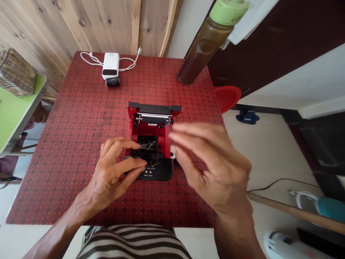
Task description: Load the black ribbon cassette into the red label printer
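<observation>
A small red and black printer (164, 169) sits on the table with its lid (155, 108) raised, showing a roller inside. In its red bay lies a black roll (147, 141) with crinkled clear film (156, 158) over it. My left hand (115, 162) reaches in from the left, thumb and index finger closed on the wrapped roll. Off the printer's right side is my right hand (207, 162), its fingers bent and smeared by motion; whether they hold anything is unclear. A small white piece with a dark hole (173, 154) shows by its thumb, partly hidden.
Toward the table's (88, 108) far edge lie a white power bank (110, 63) with a white cable (132, 63) and a small black roll (113, 82). A tall brown bottle (201, 50) with a green lid stands at the far right. Beyond the right edge is a red basin (229, 97).
</observation>
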`<state>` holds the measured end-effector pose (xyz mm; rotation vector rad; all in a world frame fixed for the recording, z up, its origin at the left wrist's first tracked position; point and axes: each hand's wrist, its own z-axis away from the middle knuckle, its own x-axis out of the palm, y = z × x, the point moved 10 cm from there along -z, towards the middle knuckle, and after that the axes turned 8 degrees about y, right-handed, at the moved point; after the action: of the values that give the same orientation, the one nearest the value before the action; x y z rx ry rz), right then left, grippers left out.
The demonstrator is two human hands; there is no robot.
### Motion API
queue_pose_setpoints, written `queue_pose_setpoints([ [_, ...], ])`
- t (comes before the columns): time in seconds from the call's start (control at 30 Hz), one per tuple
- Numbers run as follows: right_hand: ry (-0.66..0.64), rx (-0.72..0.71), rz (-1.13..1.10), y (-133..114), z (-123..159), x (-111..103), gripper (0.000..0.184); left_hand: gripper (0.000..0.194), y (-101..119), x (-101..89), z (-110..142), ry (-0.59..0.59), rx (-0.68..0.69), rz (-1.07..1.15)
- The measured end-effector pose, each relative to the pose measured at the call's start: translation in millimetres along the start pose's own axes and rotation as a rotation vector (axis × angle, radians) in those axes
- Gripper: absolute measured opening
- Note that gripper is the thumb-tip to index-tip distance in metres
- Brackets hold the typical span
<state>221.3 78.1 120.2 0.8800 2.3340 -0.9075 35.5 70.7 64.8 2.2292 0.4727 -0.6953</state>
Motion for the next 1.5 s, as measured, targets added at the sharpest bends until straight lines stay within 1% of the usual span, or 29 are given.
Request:
queue_pose_setpoints([
  [0.07,0.102,-0.024,0.119,7,-11,-5,0.040,0.019,5,-2.9,0,0.004,0.037,-0.050],
  [0.1,0.109,-0.029,0.147,11,-15,-2,0.044,0.019,8,-4.1,0,0.005,0.057,-0.079],
  [0.13,0.092,-0.031,0.155,14,-19,3,0.045,0.020,11,-4.9,0,0.003,0.077,-0.110],
  [0.2,0.042,-0.028,0.147,19,-22,13,0.042,0.022,18,-6.3,0,-0.002,0.118,-0.167],
  [0.27,0.023,-0.021,0.140,17,-20,15,0.035,0.023,23,-7.8,1,0.001,0.158,-0.206],
  [0.4,0.008,-0.038,0.105,-1,-7,6,0.024,0.025,31,-10.9,3,0.031,0.229,-0.256],
  [0.57,-0.076,-0.029,0.080,-14,19,10,0.020,0.025,32,-12.9,5,0.059,0.248,-0.279],
  [0.73,-0.040,-0.089,0.114,-22,37,16,0.023,0.026,29,-12.4,6,0.073,0.228,-0.254],
  [0.87,-0.028,-0.111,0.138,-23,44,18,0.024,0.025,29,-12.8,5,0.078,0.208,-0.236],
  [0.93,-0.027,-0.110,0.144,-24,46,18,0.024,0.023,27,-13.4,4,0.065,0.175,-0.222],
  [1.0,-0.029,-0.106,0.139,-24,47,17,0.025,0.019,21,-13.4,2,0.049,0.114,-0.163],
  [1.07,-0.034,-0.100,0.128,-24,48,17,0.027,0.021,7,-13.3,-1,0.066,-0.002,-0.061],
  [1.13,-0.041,-0.090,0.119,-23,48,17,0.030,0.032,-21,-12.0,-2,0.131,-0.217,0.064],
  [1.17,-0.042,-0.084,0.118,-23,49,17,0.031,0.041,-41,-9.1,1,0.170,-0.373,0.133],
  [1.2,-0.041,-0.075,0.119,-22,49,17,0.033,0.053,-58,-2.8,6,0.194,-0.515,0.237],
  [1.23,-0.041,-0.065,0.121,-21,50,17,0.034,0.063,-71,8.3,11,0.183,-0.631,0.373],
  [1.27,-0.039,-0.058,0.121,-20,51,16,0.034,0.067,-81,23.2,16,0.134,-0.743,0.521],
  [1.3,-0.039,-0.053,0.120,-20,51,17,0.035,0.069,-86,35.9,20,0.088,-0.828,0.652],
  [1.33,-0.041,-0.049,0.119,-19,52,17,0.035,0.070,-88,44.8,23,0.054,-0.885,0.752],
  [1.37,-0.043,-0.044,0.118,-18,53,17,0.034,0.070,-88,49.8,25,0.035,-0.925,0.815],
  [1.5,-0.039,-0.037,0.110,-18,55,18,0.034,0.074,-86,48.3,25,0.048,-0.948,0.846],
])
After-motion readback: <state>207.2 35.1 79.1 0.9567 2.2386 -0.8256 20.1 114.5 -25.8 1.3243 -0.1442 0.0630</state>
